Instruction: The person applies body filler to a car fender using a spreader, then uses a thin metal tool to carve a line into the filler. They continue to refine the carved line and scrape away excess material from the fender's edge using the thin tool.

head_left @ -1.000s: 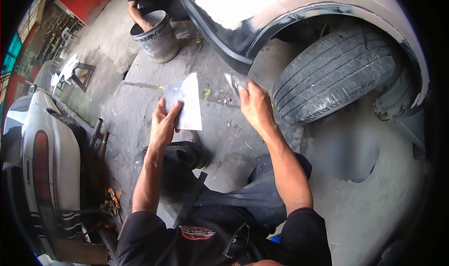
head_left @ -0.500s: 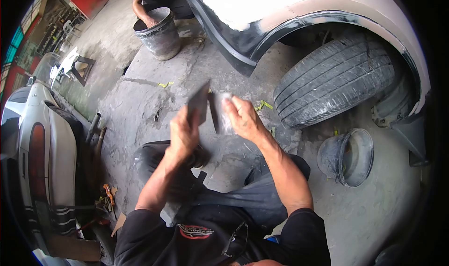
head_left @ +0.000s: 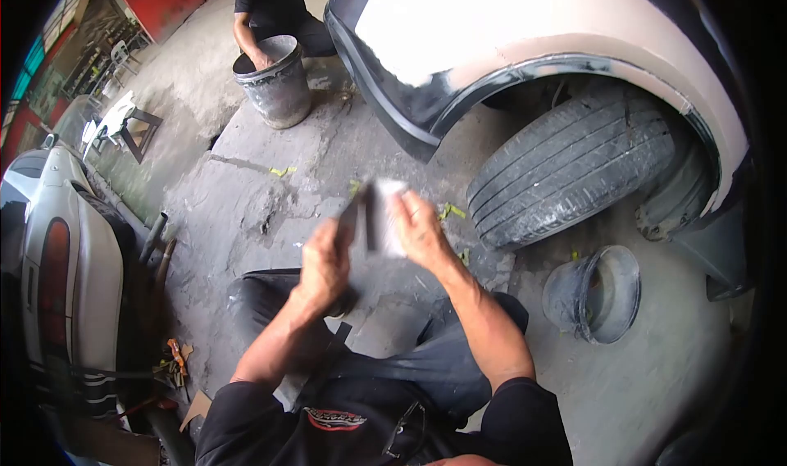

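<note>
My left hand (head_left: pixel 324 263) is closed around a dark, thin flat piece (head_left: pixel 354 213), held on edge and blurred by motion. Facing it, my right hand (head_left: pixel 421 230) grips a whitish flat pad (head_left: pixel 388 220) with a dark inner side. The two pieces stand almost parallel, a narrow gap between them, above the floor in front of my knees. Blur hides what exactly they are made of. Beyond and to the right is a car's wheel arch with a worn tyre (head_left: pixel 574 167).
Pale patches cover the car's body panel (head_left: pixel 525 23). A black bucket (head_left: pixel 566 298) lies tipped at right. At the back a person (head_left: pixel 275 3) reaches into a large grey bucket (head_left: pixel 279 97). A silver motorcycle (head_left: pixel 90 261) stands at left, a white chair (head_left: pixel 115 122) behind it.
Both hands appear slightly lower in view, along with the pieces they hold. The dark piece has turned more edge-on. The whole scene has shifted a little as my head moved.
</note>
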Demonstrator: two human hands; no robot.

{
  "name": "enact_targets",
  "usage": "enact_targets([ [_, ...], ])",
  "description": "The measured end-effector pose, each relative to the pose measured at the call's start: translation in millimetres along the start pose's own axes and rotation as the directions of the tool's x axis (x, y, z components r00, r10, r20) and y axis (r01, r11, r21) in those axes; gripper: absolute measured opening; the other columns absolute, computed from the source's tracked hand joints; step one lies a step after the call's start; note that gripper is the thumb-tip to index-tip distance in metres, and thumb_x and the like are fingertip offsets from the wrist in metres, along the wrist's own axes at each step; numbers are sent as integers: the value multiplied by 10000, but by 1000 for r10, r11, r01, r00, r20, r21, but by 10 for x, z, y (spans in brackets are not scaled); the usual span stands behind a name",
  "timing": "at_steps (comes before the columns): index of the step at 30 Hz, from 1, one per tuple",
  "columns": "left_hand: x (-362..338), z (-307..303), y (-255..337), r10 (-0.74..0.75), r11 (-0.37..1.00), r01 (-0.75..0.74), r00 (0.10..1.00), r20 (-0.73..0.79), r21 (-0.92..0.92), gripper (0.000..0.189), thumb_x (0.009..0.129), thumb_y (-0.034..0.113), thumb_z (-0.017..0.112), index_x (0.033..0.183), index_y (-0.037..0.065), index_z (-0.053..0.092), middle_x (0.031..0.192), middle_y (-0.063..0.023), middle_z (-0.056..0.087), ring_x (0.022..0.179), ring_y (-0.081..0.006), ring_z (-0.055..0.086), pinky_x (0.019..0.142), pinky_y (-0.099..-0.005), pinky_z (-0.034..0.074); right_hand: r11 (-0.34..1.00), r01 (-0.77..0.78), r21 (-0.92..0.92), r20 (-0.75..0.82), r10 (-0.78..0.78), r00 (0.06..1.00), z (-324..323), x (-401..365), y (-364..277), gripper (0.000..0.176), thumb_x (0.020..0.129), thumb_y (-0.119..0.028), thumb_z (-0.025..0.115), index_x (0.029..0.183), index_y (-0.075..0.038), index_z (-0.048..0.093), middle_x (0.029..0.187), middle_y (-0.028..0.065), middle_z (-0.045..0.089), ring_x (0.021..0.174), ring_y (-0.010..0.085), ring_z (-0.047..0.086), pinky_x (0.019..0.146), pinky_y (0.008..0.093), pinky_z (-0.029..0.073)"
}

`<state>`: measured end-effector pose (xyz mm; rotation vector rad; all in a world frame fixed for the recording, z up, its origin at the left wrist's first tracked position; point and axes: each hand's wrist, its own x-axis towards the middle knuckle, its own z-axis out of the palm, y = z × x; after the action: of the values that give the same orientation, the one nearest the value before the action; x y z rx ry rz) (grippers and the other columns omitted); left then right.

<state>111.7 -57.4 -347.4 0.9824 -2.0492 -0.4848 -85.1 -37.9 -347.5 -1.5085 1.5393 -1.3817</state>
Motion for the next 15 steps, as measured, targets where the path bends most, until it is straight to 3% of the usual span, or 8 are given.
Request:
enact_targets([
  [1,171,-141,19,-111,993,113,991,-74,25,198,883,49,524,1063,8,597,908,-275,626,863,-489,594,713,-505,491,996,57,64,179,-67,982,39,-53,21,317,1012,-249,523,822,6,530,644,121,521,619,150,515,552,354,417],
  [3,361,-287,-186,-195,973,206,975,-103,107,143,878,29,530,998,1,604,869,-271,620,832,-486,592,672,-507,477,930,359,-74,183,-341,922,164,-110,-14,368,1027,-272,473,803,18,508,668,182,571,608,236,589,559,412,430],
  [6,229,-208,10,81,992,-62,979,-186,109,122,888,18,531,977,4,614,880,-277,615,838,-493,587,676,-516,475,970,-239,-48,-21,238,971,-13,59,-8,403,1043,-305,425,863,35,543,702,194,598,652,265,612,591,425,454],
  [9,-214,100,174,133,990,-130,989,66,-46,152,886,7,542,1019,-5,614,921,-278,620,875,-497,589,717,-517,491,994,-56,96,-402,90,911,-125,147,-43,473,1054,-379,356,966,27,581,778,203,641,688,316,628,633,433,483],
  [11,-205,144,-4,34,998,-30,996,76,-53,184,862,-9,556,1037,0,613,929,-271,626,871,-490,595,713,-523,490,994,-79,71,-290,96,952,-27,18,-116,437,1040,-370,412,971,24,588,736,202,628,642,322,611,622,438,482],
  [12,-29,55,33,127,990,-133,983,-129,-39,194,871,8,555,1056,10,612,916,-278,626,859,-483,602,710,-530,487,998,-66,-3,-83,66,994,36,-37,-20,383,1017,-336,484,975,29,595,681,202,604,597,315,595,605,439,474],
  [13,82,-73,-16,-51,996,54,997,-51,65,171,881,40,550,1034,3,617,889,-277,627,847,-469,611,701,-528,484,998,62,-30,72,-60,996,39,-103,-82,333,998,-291,535,940,32,593,636,196,577,550,299,580,565,431,456],
  [15,340,-297,79,-86,995,72,959,-270,-63,193,948,147,541,976,-30,613,813,-267,628,706,-442,592,626,-463,475,975,173,-141,141,-153,978,62,-128,33,328,994,-281,549,885,26,575,622,173,556,532,244,556,526,398,436],
])
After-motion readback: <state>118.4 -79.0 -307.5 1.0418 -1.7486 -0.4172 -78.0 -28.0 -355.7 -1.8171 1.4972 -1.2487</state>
